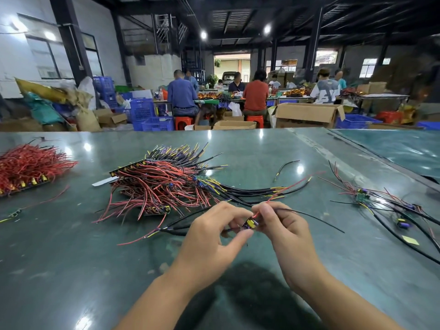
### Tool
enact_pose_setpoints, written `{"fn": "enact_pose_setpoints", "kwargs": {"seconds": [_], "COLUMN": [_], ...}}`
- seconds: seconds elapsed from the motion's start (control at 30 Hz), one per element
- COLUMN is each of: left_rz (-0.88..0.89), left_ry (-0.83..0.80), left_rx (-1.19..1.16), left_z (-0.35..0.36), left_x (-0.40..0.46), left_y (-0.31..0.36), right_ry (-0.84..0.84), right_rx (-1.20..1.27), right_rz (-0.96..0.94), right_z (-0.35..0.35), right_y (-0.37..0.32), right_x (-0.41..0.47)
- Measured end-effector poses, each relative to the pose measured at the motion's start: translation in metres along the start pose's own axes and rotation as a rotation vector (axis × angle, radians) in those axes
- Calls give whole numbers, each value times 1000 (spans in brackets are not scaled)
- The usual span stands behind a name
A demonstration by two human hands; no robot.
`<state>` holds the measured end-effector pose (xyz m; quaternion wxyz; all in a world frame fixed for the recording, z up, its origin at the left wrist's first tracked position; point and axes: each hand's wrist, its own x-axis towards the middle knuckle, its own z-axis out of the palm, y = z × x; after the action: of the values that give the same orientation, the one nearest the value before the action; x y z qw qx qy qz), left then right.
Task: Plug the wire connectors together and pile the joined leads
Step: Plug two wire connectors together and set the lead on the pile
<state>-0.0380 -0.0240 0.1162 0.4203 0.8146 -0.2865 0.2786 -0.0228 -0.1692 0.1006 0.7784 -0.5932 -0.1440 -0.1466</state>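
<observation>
Two hands meet over a small yellow-and-purple connector [250, 223] near the counter's [273, 148] front edge: the left hand [209, 232] pinches it from 9 o'clock, the right hand [276, 225] from 3 o'clock, each grip tight on plug and trailing leads. At 11 o'clock lies the pile of joined leads [166, 182]; loose leads [385, 203] sprawl at 2 o'clock. Misaligned halves could jam or bend pins, and a trailing wire might snag the pile.
</observation>
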Motion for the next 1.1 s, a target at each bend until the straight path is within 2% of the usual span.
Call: {"fn": "enact_pose_setpoints", "kwargs": {"seconds": [0.07,0.13,0.2,0.3,0.37,0.47,0.57,0.63,0.7,0.77,0.83,0.87,0.9,0.97,1.03,1.1], "left_rz": [-214,-463,-604,-574,-490,-301,-167,-134,-294,-510,-567,-555,-562,-684,-799,-830], "left_ry": [-60,-151,-217,-268,-238,-110,42,82,-71,-424,-772,-858,-874,-801,-734,-633], "left_rx": [-180,-474,-694,-641,-359,60,251,214,-98,-491,-606,-607,-622,-684,-762,-777], "left_z": [0,0,-2,-9,-12,-15,-18,-17,-17,-21,-26,-26,-25,-21,-16,-10], "left_x": [1,2,1,1,2,2,3,4,3,2,-1,-1,-2,0,1,1], "left_y": [8,16,19,15,9,2,-1,2,9,17,20,20,20,17,14,10], "right_ry": [8,27,40,58,138,325,443,484,497,472,367,293,220,93,11,-44], "right_rx": [-12,-46,-54,64,142,258,380,409,440,442,365,317,280,206,155,138], "right_rz": [-29,-44,-29,36,54,54,74,112,168,251,367,419,459,489,481,469], "right_z": [2,2,1,-1,-5,-18,-32,-39,-42,-43,-42,-40,-38,-33,-29,-25], "right_y": [-3,-4,-7,-13,-17,-25,-29,-29,-28,-27,-24,-22,-20,-18,-18,-17], "right_x": [0,1,3,6,10,20,27,29,32,33,31,29,26,21,17,13]}}
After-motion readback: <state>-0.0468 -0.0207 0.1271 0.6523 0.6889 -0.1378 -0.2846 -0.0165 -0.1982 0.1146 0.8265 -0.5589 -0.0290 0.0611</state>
